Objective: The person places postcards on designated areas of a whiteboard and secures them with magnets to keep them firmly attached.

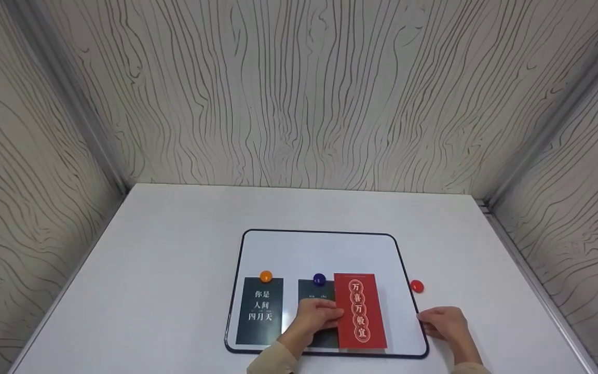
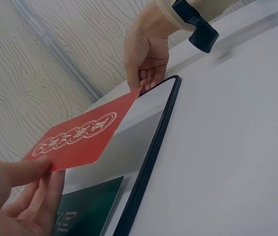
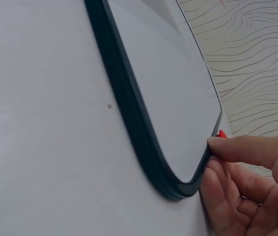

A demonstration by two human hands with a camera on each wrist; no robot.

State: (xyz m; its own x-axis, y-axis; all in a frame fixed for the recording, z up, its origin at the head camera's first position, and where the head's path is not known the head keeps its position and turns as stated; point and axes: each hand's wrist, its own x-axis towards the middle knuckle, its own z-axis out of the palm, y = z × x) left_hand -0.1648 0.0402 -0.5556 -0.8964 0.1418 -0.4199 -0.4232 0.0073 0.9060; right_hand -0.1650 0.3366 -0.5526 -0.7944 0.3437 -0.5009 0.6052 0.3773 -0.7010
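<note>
My left hand (image 1: 313, 318) pinches the left edge of a red card (image 1: 369, 311) printed with white Chinese characters. In the left wrist view the red card (image 2: 75, 142) is tilted and held above the whiteboard, with the thumb on top and fingers beneath. The dark-framed whiteboard (image 1: 325, 252) lies on the table. Its right side frame is pinched between the thumb and fingers of my right hand (image 1: 445, 323), close to the near corner, as the right wrist view shows at the frame (image 3: 129, 113). A dark green card (image 1: 309, 289) is partly hidden behind my left hand and the red card.
Another dark green card (image 1: 260, 332) lies at the board's left, an orange round magnet (image 1: 266, 276) at its top edge. A dark blue magnet (image 1: 319, 279) sits atop the middle card. Beyond the board's right edge, a red magnet (image 1: 417, 286) rests on the white table (image 1: 174, 270).
</note>
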